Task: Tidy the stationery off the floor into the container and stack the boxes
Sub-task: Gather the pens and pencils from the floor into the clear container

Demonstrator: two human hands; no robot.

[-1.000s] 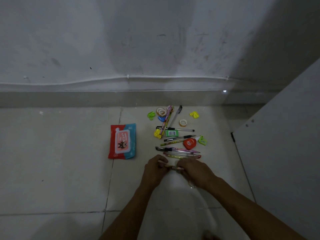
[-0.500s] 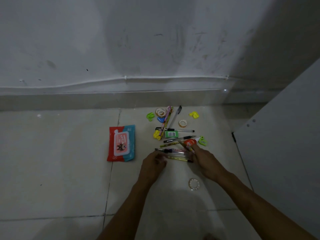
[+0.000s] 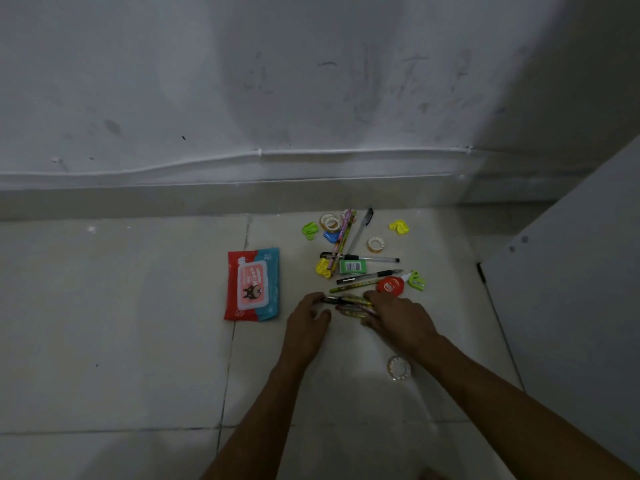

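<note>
Moved up from the bare tile a second ago and now closing on the nearest pens [image 3: 349,304] from both ends: left hand [image 3: 308,318] curled at the dark tips, right hand [image 3: 398,317] curled over the other ends. Gathering a bundle, probably. True grip unclear in the dimness. No container or boxes in view. Tape roll [image 3: 399,367] left behind on the floor [image 3: 138,341].

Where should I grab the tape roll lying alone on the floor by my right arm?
The tape roll lies flat on the floor, its hole facing up, apart from the other things. Probably best to come straight down from above, one finger in the hole and the thumb on the outer rim, then lift.
</note>
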